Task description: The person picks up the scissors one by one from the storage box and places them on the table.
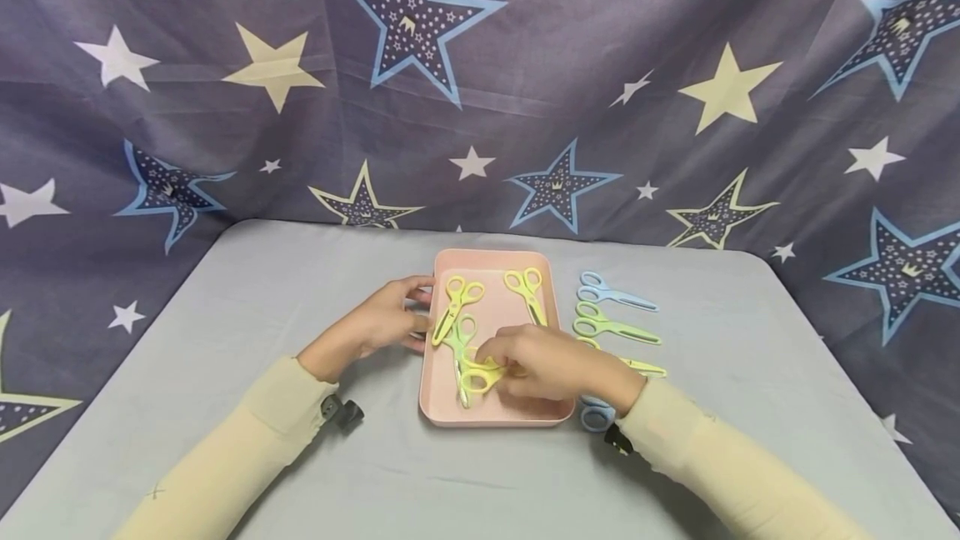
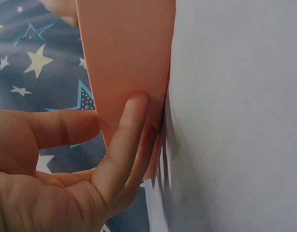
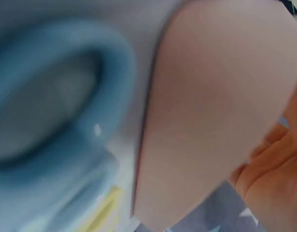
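Observation:
My right hand point(image 1: 536, 363) reaches over the pink tray point(image 1: 497, 422) with curled fingers and pinches a pair of yellow scissors, whose handle loops point(image 1: 480, 380) stick out to the left; the hand hides the blades. Those loops overlap green scissors point(image 1: 459, 357) lying in the tray. Yellow scissors point(image 1: 452, 311) lie at the tray's upper left, another yellow pair point(image 1: 531, 294) at its upper right. My left hand point(image 1: 386, 319) rests against the tray's left side. In the left wrist view, its fairly straight fingers point(image 2: 121, 145) touch the outer wall point(image 2: 129, 48).
Right of the tray, blue scissors point(image 1: 615, 293), green scissors point(image 1: 615, 328) and yellow scissors point(image 1: 645, 367) lie on the grey table point(image 1: 315, 457). More blue scissors point(image 1: 596, 417) lie partly under my right wrist. A star-patterned cloth point(image 1: 465, 132) hangs behind.

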`<state>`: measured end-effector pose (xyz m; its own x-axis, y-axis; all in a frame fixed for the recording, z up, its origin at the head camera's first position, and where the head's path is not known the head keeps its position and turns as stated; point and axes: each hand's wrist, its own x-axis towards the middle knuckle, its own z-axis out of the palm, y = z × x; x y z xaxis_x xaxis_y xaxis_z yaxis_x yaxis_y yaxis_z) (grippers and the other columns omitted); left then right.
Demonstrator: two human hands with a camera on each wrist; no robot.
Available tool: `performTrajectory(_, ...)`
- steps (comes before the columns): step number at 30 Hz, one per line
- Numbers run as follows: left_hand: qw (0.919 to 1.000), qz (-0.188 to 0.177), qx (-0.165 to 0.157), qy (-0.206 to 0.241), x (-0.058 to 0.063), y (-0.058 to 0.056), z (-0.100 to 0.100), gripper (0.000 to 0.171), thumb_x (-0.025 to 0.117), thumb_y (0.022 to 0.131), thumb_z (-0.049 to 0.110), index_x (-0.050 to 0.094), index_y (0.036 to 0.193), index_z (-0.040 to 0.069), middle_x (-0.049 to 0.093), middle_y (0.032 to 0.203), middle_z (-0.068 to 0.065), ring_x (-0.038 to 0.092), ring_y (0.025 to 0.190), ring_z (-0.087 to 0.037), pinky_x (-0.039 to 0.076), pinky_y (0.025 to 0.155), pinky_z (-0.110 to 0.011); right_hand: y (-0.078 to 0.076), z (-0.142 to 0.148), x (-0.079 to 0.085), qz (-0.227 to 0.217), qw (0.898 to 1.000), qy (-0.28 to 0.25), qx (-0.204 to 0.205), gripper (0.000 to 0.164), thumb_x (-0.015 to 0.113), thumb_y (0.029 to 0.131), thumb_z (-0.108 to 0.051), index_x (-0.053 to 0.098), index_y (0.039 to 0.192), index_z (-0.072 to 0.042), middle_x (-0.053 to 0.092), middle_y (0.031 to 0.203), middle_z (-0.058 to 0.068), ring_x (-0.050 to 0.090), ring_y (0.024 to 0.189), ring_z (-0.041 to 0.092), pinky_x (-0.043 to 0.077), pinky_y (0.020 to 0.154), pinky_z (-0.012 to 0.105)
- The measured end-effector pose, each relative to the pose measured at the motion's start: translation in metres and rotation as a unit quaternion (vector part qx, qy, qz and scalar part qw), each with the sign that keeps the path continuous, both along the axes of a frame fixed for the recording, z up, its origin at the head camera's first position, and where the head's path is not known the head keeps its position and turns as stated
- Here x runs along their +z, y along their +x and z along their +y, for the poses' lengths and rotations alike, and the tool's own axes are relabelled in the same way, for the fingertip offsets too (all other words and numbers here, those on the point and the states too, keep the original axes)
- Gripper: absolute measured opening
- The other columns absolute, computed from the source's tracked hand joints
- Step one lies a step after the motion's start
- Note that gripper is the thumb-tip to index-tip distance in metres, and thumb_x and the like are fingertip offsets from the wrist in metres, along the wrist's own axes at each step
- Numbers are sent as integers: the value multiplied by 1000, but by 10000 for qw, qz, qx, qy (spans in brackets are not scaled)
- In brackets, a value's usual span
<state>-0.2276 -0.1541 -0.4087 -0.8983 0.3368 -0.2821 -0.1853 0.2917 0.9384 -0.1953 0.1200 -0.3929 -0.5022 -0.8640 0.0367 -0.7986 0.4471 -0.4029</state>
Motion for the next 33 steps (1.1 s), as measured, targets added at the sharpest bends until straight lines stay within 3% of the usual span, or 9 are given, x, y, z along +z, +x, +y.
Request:
performTrajectory(7, 10000, 26, -16, -20, 1, 0, 1, 78, 58, 89, -12, 26, 159, -1, 37, 143, -27, 66, 98, -36, 68, 80, -41, -10, 15, 20, 98, 9983, -526, -232, 39, 74, 85, -6, 70, 123, -12, 65, 100, -5, 60, 85, 13, 57, 72, 22)
performTrajectory(16, 10000, -2, -1, -72, 1, 1, 1, 78, 57, 89, -12, 26, 159, 1, 37, 142, -26, 65, 100, -36, 68, 81, -41, -30, 45, 40, 3, 9886, -1299, -758, 39, 71, 87, -1, 67, 126, -6, 64, 95, 1, 63, 85, 13, 65, 71, 24)
performTrajectory(23, 9999, 8, 3, -103, 1, 1, 2, 79, 58, 89, -11, 26, 160, 1, 37, 143, -26, 65, 100, -37, 68, 79, -40, -50, 84, 37, 1253, 9809, -844, -1227, 39, 73, 84, -4, 69, 123, -10, 61, 92, -1, 55, 79, 14, 55, 65, 27)
performTrajectory(33, 10000, 31, -34, -14, 0, 0, 2, 79, 57, 88, -13, 25, 159, -1, 37, 143, -27, 65, 101, -37, 68, 80, -40, -72, 142, 17, 1576, 9709, -421, -1754, 42, 78, 81, -1, 69, 121, -8, 65, 99, 4, 59, 84, 18, 58, 70, 34)
